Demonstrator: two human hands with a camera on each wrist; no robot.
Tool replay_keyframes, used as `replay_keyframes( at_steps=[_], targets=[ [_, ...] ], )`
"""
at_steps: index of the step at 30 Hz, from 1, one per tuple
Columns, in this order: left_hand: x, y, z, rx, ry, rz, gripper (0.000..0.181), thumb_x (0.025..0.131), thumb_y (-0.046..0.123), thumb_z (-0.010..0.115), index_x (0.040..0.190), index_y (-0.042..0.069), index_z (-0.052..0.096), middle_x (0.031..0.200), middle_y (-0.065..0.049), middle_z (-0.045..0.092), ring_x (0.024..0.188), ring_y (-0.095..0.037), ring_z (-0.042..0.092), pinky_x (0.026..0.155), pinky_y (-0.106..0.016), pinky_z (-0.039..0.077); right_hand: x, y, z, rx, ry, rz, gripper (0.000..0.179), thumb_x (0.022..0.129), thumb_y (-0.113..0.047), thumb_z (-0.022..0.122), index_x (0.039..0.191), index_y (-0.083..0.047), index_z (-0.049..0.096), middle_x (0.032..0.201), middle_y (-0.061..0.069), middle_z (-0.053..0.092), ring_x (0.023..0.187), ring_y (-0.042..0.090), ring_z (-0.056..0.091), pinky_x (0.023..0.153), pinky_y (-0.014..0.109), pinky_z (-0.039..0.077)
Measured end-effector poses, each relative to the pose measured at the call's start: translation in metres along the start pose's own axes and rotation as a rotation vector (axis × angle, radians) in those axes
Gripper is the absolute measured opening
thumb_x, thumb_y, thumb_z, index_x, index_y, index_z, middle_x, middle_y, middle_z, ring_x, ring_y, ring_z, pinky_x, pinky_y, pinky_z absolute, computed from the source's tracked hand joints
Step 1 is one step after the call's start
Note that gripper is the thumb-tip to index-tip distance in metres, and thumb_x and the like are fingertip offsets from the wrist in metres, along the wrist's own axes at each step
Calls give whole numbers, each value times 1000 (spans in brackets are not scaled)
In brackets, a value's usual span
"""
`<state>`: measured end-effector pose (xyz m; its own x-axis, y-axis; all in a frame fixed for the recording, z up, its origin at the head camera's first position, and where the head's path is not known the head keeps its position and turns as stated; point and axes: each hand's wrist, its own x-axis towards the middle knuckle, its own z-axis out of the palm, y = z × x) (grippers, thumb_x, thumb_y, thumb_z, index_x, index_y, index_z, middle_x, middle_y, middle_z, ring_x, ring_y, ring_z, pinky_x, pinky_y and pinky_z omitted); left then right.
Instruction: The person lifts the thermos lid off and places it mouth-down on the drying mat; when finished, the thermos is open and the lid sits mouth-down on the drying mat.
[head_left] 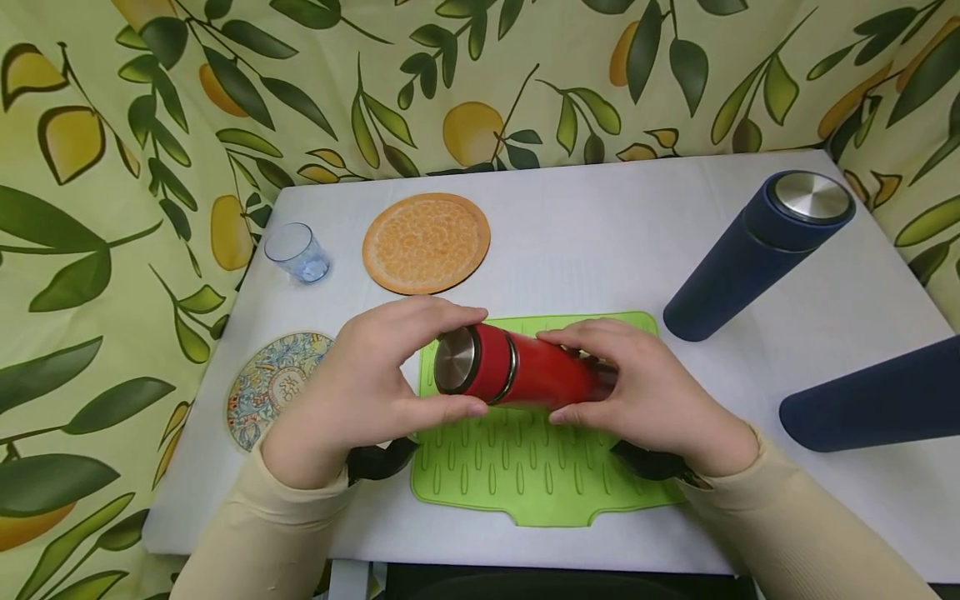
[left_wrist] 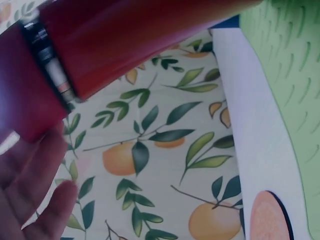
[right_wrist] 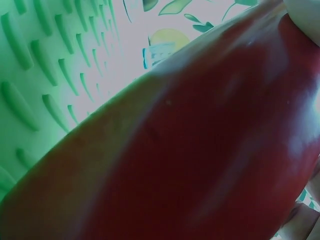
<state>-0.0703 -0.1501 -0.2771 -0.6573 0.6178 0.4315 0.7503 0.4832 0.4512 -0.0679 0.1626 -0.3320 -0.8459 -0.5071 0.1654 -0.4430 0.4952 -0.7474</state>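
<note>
A red thermos (head_left: 543, 369) with a steel-topped cap lies sideways between both hands, over a green ribbed mat (head_left: 517, 475). Its cap points left. My left hand (head_left: 367, 383) grips the cap end, thumb on the near side and fingers on the far side. Around the other end, my right hand (head_left: 652, 387) holds the body the same way. In the left wrist view, a dark metallic band separates the cap from the red body (left_wrist: 135, 40), with fingertips (left_wrist: 45, 150) touching the cap. The red side (right_wrist: 200, 140) fills most of the right wrist view.
Two dark blue thermoses stand at the right, one farther back (head_left: 742, 258) and one (head_left: 877, 400) cut by the frame edge. A bluish glass (head_left: 300, 252), a round orange mat (head_left: 426, 242) and a patterned round plate (head_left: 266, 383) are on the left of the white table (head_left: 600, 217).
</note>
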Motion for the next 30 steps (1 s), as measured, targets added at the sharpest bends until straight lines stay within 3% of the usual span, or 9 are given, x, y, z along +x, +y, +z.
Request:
replay_keyframes(
  at_steps=[2, 5, 9, 12, 15, 18, 25, 27, 30],
  targets=[
    [0, 0, 1, 36, 33, -11, 80, 75, 48, 101, 139, 9, 74, 123, -1, 80, 107, -15, 74, 94, -41, 63, 0, 0, 0, 6, 1, 0, 79, 74, -16, 105, 146, -16, 72, 133, 2, 76, 114, 22, 70, 87, 41, 69],
    [-1, -1, 1, 6, 32, 3, 88, 71, 52, 102, 142, 9, 72, 136, -5, 76, 125, -22, 71, 106, -46, 59, 0, 0, 1, -4, 10, -1, 79, 74, -16, 105, 145, -16, 73, 132, 2, 76, 113, 21, 70, 87, 40, 68],
    [-3, -1, -4, -139, -66, 71, 80, 76, 28, 102, 147, 9, 69, 161, -12, 60, 151, -30, 54, 122, -50, 50, 0, 2, 2, -30, 19, -11, 78, 73, -17, 106, 144, -16, 73, 131, 1, 77, 110, 18, 70, 86, 36, 67],
    [-3, -1, -8, -176, -142, 107, 65, 84, 5, 94, 145, 10, 71, 163, -13, 57, 153, -31, 53, 119, -48, 53, 1, 2, 2, -37, 16, -12, 78, 72, -17, 106, 144, -15, 74, 130, 0, 77, 109, 18, 70, 86, 36, 66],
    [-3, -1, -10, -158, -169, 99, 59, 86, -3, 88, 141, 10, 73, 159, -11, 61, 149, -28, 57, 113, -46, 58, 1, 2, 2, -39, 10, -10, 78, 73, -18, 106, 144, -16, 74, 130, 0, 77, 109, 18, 69, 86, 37, 66],
    [-3, -1, -8, -131, -140, 69, 57, 85, 6, 93, 139, 10, 75, 152, -8, 67, 141, -24, 62, 111, -44, 59, 0, 3, 3, -41, 6, -10, 78, 74, -19, 106, 144, -17, 73, 131, -1, 77, 111, 18, 69, 86, 38, 66],
    [-2, -4, 3, -53, 53, 72, 65, 79, 31, 101, 133, 5, 75, 132, -8, 77, 119, -22, 72, 94, -39, 62, 0, 3, 4, -29, 7, -8, 77, 74, -19, 105, 145, -17, 73, 130, -1, 77, 110, 18, 69, 86, 37, 66],
    [-3, -4, 3, -71, 63, 79, 68, 77, 31, 102, 134, 6, 75, 135, -9, 76, 122, -24, 71, 97, -40, 61, 1, 3, 4, -30, 11, -9, 77, 74, -18, 105, 144, -16, 73, 129, -1, 77, 109, 18, 69, 86, 36, 66],
    [-5, -5, -2, -125, 8, 97, 65, 78, 23, 101, 136, 8, 74, 147, -13, 68, 138, -30, 64, 112, -48, 55, 1, 3, 4, -38, 8, -7, 78, 74, -18, 105, 144, -17, 73, 129, -1, 77, 108, 17, 69, 85, 37, 65]
  ],
)
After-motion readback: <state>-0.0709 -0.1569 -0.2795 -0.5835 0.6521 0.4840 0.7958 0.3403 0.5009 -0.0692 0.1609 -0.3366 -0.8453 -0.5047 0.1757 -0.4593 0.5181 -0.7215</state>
